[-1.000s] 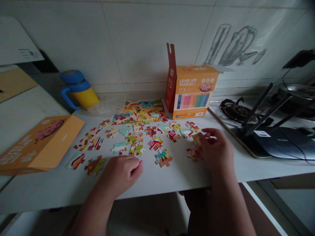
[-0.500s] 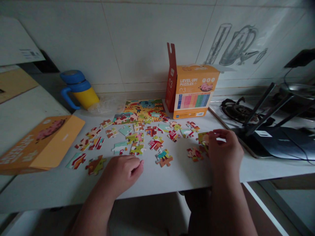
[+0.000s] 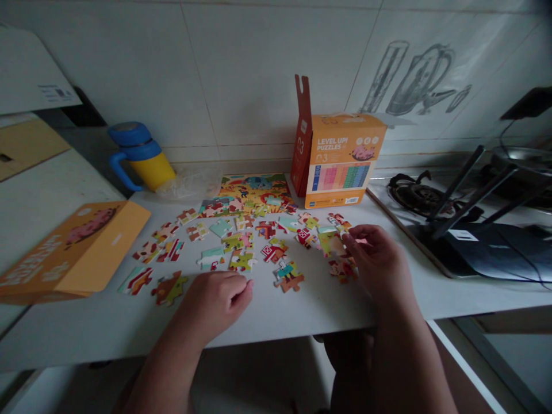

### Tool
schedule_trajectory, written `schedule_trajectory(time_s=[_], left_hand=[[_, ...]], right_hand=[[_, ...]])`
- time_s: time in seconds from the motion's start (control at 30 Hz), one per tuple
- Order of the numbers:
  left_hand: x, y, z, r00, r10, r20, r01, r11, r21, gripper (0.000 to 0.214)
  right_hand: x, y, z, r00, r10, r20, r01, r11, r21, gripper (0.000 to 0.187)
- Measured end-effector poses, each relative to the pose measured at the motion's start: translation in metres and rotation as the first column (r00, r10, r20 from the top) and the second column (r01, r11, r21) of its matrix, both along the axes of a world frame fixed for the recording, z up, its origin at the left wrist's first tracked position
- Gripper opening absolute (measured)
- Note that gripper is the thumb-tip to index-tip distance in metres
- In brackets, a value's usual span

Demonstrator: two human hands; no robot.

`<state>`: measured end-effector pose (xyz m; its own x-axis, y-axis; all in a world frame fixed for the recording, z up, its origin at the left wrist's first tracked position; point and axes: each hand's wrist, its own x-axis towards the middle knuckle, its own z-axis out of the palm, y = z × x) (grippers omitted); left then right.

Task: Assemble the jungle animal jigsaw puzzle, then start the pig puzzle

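Observation:
Several loose, colourful jigsaw pieces (image 3: 233, 244) lie scattered on the white counter (image 3: 302, 310). My right hand (image 3: 379, 264) pinches one puzzle piece (image 3: 330, 242) by its edge, just above the counter, beside another piece (image 3: 342, 269) that lies flat under the hand. My left hand (image 3: 215, 302) rests on the counter as a loose fist with nothing seen in it, just below the pieces. A partly joined puzzle picture (image 3: 252, 192) lies at the back, next to the upright orange puzzle box (image 3: 340, 164).
An orange box lid (image 3: 73, 247) lies at the left. A yellow cup with a blue lid (image 3: 142, 158) and a clear plastic bag (image 3: 190, 181) stand at the back. A gas hob (image 3: 418, 195) and a dark stand (image 3: 474, 230) fill the right side.
My right hand lifted a piece, swung it out to the right, then brought it back left toward the other pieces. My left hand stayed put.

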<state>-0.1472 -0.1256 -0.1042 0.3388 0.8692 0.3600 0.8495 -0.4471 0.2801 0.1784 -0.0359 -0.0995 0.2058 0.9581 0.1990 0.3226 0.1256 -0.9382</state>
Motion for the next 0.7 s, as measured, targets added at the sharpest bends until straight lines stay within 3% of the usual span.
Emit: schedule_trajectory(time_s=[0.43,0.7], left_hand=[[0.001,0.001,0.0,1.0,-0.001,-0.012,0.001,1.0,0.002,0.039],[0.001,0.001,0.0,1.0,0.001,-0.004,-0.001,1.0,0.005,0.039]], right_hand=[[0.004,0.003,-0.01,0.994,0.086,0.061,-0.079,0.991,-0.11,0.039],[0.004,0.005,-0.01,0.985,0.143,0.093,-0.136,0.988,-0.079,0.033]])
